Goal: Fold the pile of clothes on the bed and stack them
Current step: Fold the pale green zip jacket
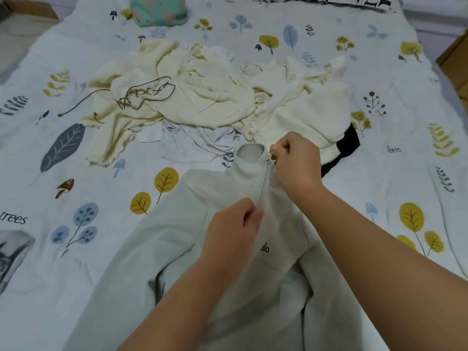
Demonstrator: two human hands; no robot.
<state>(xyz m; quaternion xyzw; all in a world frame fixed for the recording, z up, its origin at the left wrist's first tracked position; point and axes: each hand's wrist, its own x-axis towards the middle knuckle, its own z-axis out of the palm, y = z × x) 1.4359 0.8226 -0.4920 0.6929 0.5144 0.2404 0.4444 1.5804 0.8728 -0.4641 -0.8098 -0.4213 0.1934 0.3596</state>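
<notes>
A pale grey-white zip-neck sweatshirt lies spread on the bed in front of me, collar away from me, with a small dark logo on its chest. My right hand pinches the zipper pull at the top of the stand-up collar. My left hand pinches the fabric at the lower end of the zipper. Behind the sweatshirt lies the unfolded pile: a cream lace-up top, a white knitted garment, a light grey-white piece underneath and a black item partly hidden.
The bed has a white cover printed with leaves, trees and mushrooms. A teal patterned pillow sits at the far edge. A cardboard box stands beyond the right side of the bed. A grey printed item lies at the left edge.
</notes>
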